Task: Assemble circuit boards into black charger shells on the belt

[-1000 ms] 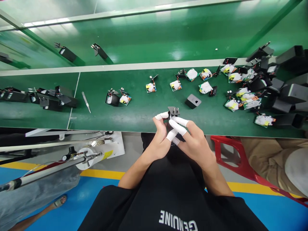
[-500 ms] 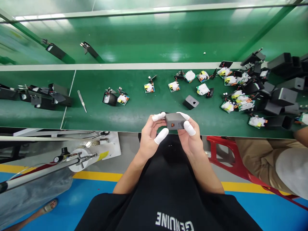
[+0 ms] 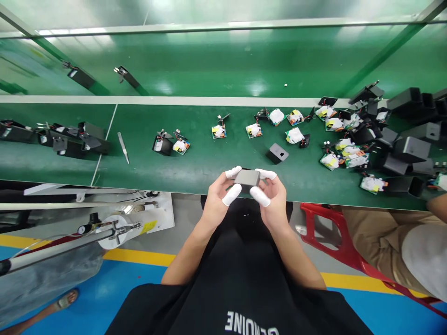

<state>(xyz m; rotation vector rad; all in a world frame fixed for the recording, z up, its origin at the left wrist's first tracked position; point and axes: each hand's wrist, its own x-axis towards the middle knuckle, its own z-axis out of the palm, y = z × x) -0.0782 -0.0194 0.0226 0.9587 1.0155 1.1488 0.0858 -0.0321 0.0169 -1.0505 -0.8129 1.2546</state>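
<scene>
Both hands share one grip on a dark gray box, held level above the near edge of the green counter. We see the left hand closed narrowly on the box's left end and the right hand on its right end, white covers on the fingertips that press it. Just beyond, to the right, a second dark box stands on the counter. Farther back we find a loose row of circuit boards topped with white and yellow. To the left, a black case sits beside another board, with a slim pale tool farther left and, past a white line, a cluster of black cases. At far right we count too many heaped boards and cases to tell apart. On the near right, a person in tan trousers is beside a red stool; at near left stands metal equipment.
</scene>
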